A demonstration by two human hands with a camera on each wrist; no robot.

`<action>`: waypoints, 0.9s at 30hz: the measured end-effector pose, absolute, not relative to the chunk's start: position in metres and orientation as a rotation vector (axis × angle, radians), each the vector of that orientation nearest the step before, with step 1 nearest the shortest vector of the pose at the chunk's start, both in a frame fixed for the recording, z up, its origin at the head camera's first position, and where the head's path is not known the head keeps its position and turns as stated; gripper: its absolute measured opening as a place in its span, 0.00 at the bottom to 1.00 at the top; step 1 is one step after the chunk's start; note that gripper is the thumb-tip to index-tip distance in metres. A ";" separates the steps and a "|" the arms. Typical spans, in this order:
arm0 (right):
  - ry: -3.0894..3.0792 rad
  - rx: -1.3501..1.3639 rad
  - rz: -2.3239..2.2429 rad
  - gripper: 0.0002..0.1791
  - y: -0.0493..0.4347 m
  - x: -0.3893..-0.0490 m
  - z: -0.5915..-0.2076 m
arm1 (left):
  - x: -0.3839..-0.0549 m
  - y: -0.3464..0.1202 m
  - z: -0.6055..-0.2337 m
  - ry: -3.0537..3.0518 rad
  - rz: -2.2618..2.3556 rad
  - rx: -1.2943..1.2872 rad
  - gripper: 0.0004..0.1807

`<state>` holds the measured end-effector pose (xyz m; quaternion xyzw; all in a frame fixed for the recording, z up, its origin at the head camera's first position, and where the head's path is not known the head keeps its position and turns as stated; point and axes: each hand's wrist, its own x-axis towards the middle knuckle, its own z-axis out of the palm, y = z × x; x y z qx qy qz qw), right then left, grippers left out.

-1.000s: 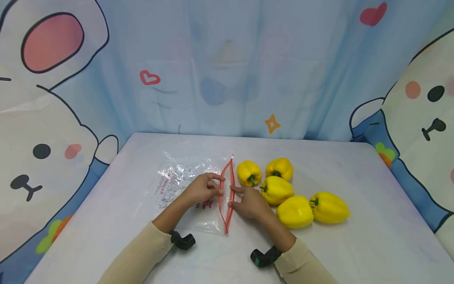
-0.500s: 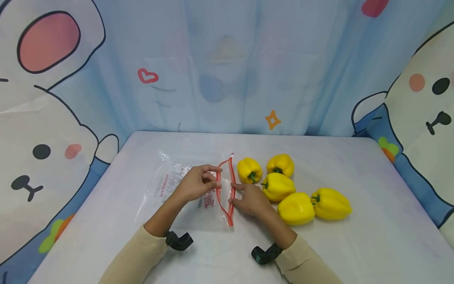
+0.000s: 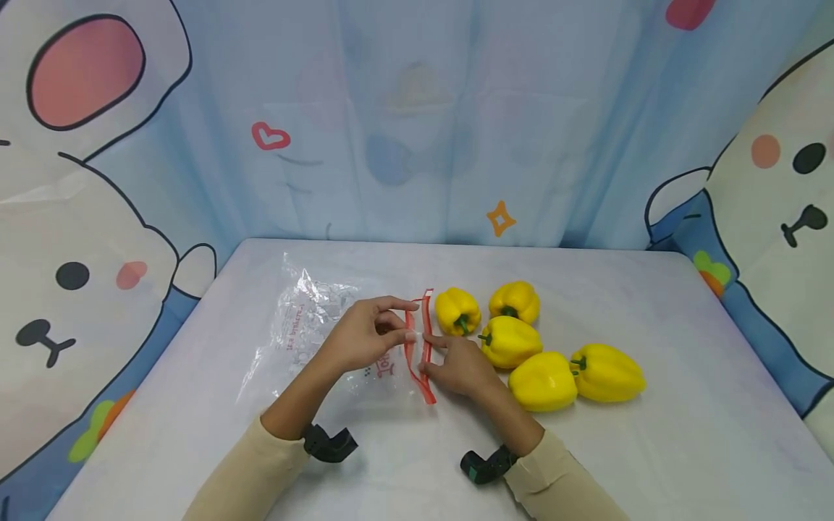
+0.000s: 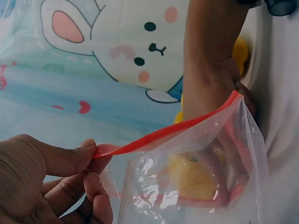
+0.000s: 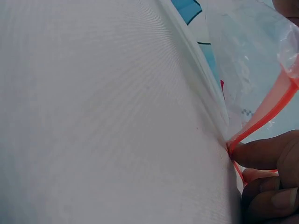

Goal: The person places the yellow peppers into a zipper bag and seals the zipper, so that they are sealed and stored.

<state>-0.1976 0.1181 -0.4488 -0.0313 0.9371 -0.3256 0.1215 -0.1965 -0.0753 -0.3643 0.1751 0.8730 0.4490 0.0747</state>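
Observation:
A clear plastic zip bag (image 3: 302,322) with printing and a red zip strip lies left of centre, its mouth toward the right. My left hand (image 3: 361,336) pinches the near-left lip of that mouth between thumb and finger; in the left wrist view the red strip (image 4: 182,127) runs taut from the fingertips. On the opposite lip, my right hand (image 3: 464,367) grips the strip with thumb and forefinger. The mouth gapes between the two hands. Several yellow bell peppers (image 3: 510,343) sit just right of the bag, one of them partly behind the right wrist.
The table has a white cover (image 3: 684,434). Behind it hangs a light blue cartoon curtain (image 3: 417,181). A black wrist camera (image 3: 329,443) is strapped to the left wrist, and another black camera (image 3: 487,467) to the right wrist.
The left hand first drew its lip leftward, widening the mouth, then came slightly back right and up. The bag's body lifted and crumpled a little. The right hand stayed nearly in place.

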 end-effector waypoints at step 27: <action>2.746 -0.069 -0.952 0.33 0.116 -0.195 -0.449 | -0.219 -0.149 -0.368 2.490 1.320 0.485 0.19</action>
